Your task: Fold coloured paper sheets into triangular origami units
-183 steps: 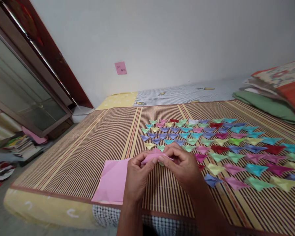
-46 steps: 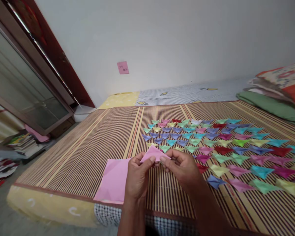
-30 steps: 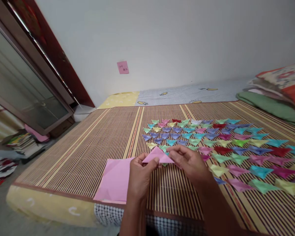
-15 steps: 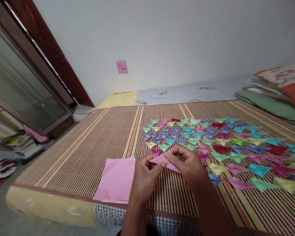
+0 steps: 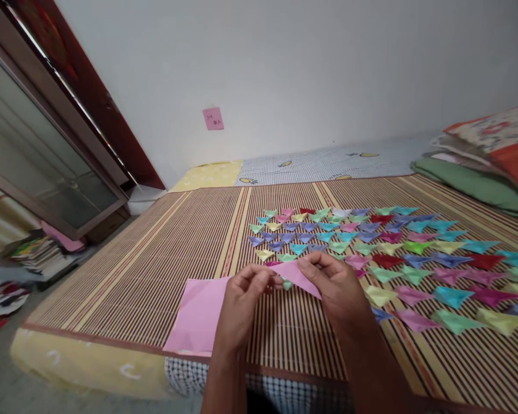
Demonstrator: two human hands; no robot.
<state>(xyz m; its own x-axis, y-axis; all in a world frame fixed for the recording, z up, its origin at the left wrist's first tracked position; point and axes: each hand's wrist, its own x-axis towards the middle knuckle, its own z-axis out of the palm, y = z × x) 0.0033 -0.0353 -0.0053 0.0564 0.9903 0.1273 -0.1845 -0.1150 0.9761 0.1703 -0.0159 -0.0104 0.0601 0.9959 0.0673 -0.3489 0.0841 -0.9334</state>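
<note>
A folded pink paper (image 5: 296, 277) with a pointed left end is held up over the mat. My right hand (image 5: 334, 287) pinches its right part, thumb on the near face and fingers behind. My left hand (image 5: 247, 296) is closed at the pointed end, thumb and fingers curled together. Its fingertips lie close to the lower edge, and whether they grip the paper cannot be made out. Beside my left wrist lies a stack of square pink sheets (image 5: 196, 316). Behind the folded paper, a small green folded piece (image 5: 287, 284) and a magenta one are partly covered.
Rows of small folded paper pieces in many colours (image 5: 388, 248) spread over the striped mat (image 5: 133, 270) to the right. Folded bedding (image 5: 470, 181) is piled at the far right. A pink note (image 5: 213, 118) hangs on the wall. Books (image 5: 37, 253) lie off the bed's left side.
My left hand has drawn back leftward, its thumb now off the paper's face. The folded pink paper shows more of its surface and has shifted slightly right in my right hand.
</note>
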